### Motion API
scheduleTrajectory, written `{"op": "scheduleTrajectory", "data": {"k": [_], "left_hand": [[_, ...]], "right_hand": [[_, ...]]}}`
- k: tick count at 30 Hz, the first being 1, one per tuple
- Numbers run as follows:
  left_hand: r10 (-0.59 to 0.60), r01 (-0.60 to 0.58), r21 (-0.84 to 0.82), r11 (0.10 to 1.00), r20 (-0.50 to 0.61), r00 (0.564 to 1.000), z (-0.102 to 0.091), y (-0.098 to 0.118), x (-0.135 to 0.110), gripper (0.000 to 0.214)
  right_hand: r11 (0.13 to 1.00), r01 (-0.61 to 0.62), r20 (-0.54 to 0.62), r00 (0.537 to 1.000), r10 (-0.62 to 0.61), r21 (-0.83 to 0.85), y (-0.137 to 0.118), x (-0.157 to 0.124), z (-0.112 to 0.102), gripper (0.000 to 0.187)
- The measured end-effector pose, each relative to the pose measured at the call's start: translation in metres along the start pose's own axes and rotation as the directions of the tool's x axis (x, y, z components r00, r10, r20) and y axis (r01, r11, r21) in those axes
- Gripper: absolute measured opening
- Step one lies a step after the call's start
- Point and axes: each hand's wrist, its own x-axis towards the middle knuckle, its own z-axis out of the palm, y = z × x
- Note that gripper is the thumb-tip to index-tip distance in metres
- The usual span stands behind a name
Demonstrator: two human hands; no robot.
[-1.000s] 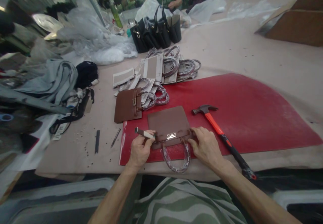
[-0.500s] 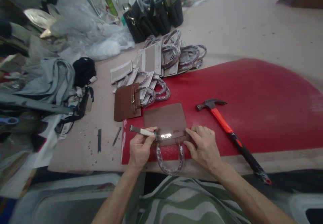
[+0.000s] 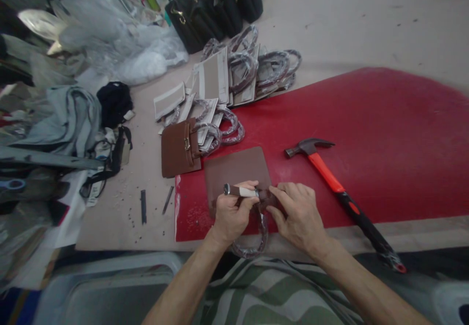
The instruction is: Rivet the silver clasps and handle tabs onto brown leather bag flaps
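A brown bag flap (image 3: 236,171) with a plastic-wrapped handle (image 3: 252,244) lies on the red mat (image 3: 366,134) in front of me. My left hand (image 3: 230,215) is closed round a small tool with a white grip (image 3: 240,191), its tip over the flap's near edge. My right hand (image 3: 298,215) pinches the flap's strap beside that tool. The metal clasp is hidden under my fingers.
A hammer with an orange and black handle (image 3: 340,190) lies on the mat to the right. A finished brown bag (image 3: 179,146) and a pile of flaps and wrapped handles (image 3: 234,78) sit beyond. Black bags (image 3: 212,7) stand farther back. Two small dark tools (image 3: 142,206) lie left of the mat.
My left hand has moved right with the tool to meet my right hand over the clasp, which is now covered. The view has tilted downward.
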Motion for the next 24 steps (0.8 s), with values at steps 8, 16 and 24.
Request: {"op": "scheduleTrajectory", "data": {"k": [8, 16, 24], "left_hand": [[-0.033, 0.034, 0.040, 0.999, -0.023, 0.999, 0.000, 0.001, 0.001, 0.006], [0.001, -0.001, 0.056, 0.998, -0.006, 1.000, 0.001, 0.002, 0.002, 0.005], [0.150, -0.153, 0.187, 0.970, 0.027, 0.988, 0.013, 0.001, 0.000, 0.009]], "right_hand": [[1.000, 0.005, -0.013, 1.000, -0.005, 0.008, 0.000, -0.001, -0.001, 0.024], [1.000, 0.015, -0.035, 0.999, -0.014, 0.008, 0.000, 0.001, -0.001, 0.023], [1.000, -0.002, -0.005, 1.000, 0.002, 0.012, 0.000, 0.000, 0.000, 0.025]]}}
